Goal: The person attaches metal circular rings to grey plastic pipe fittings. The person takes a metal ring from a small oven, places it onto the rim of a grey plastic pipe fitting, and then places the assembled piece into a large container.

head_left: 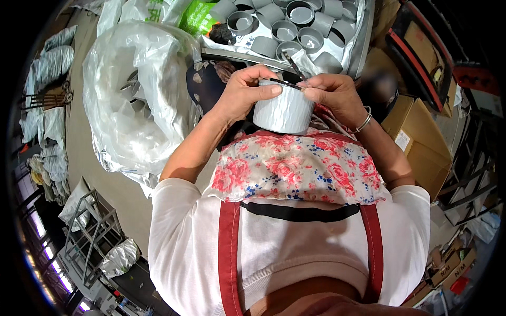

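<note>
A white pot (283, 111) with a rippled outer wall is in front of my apron, its dark rim facing up and away. My left hand (245, 94) is closed on the pot's left side, thumb against the outer wall near the rim. Pinched in my right hand (335, 94) is a slim dark tool (293, 64), its pointed end sticking up past the fingers; its exact kind cannot be made out. The right fingertips meet the pot's rim on the right. The pot's inside is mostly hidden from here.
Beyond my hands, a metal-edged tray (358, 50) holds many grey round cups (284, 31). A big clear plastic bag (158, 150) with grey pieces inside stands to the left. An open cardboard box (424, 142) sits at the right, and a metal frame (92, 226) at lower left.
</note>
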`<action>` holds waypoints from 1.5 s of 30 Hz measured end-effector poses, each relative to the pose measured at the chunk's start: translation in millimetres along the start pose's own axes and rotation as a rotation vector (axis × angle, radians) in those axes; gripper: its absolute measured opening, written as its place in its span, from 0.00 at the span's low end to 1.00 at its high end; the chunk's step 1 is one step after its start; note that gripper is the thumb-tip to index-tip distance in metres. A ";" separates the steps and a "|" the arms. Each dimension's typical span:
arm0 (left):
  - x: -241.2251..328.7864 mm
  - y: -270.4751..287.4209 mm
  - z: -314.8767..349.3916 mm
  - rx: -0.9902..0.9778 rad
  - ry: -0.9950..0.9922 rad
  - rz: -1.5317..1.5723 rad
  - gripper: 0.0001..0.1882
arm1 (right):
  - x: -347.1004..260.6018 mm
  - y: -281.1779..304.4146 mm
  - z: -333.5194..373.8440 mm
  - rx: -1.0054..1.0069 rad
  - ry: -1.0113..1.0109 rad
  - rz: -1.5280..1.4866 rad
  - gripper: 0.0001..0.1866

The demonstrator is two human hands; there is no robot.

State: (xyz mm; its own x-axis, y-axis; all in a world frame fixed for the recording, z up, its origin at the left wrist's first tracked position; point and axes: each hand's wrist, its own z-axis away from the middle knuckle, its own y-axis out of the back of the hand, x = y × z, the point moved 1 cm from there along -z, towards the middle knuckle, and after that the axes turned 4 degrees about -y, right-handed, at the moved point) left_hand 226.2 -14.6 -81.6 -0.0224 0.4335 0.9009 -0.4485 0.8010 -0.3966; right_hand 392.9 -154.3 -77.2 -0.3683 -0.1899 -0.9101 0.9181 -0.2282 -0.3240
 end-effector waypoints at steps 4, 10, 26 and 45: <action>-6.5 6.1 8.5 0.058 -0.184 -0.320 0.07 | 2.0 4.6 -3.0 -0.046 0.051 0.184 0.10; -20.2 12.5 8.2 0.179 -0.101 -0.012 0.05 | 3.0 10.6 -8.8 -0.071 0.025 0.288 0.08; -37.4 27.4 3.5 0.041 0.095 0.147 0.06 | 3.7 50.3 -42.2 -0.370 -0.138 0.520 0.08; 7.0 -2.6 -1.9 0.164 0.246 0.297 0.12 | 7.9 -9.2 -9.9 0.097 -0.109 -0.281 0.10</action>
State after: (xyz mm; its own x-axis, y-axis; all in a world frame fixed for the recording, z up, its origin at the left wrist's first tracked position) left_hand 228.8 -12.9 -74.6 0.0332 0.7376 0.6744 -0.5918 0.5583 -0.5815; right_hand 383.0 -144.3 -83.9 -0.6240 -0.2062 -0.7537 0.7619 -0.3750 -0.5282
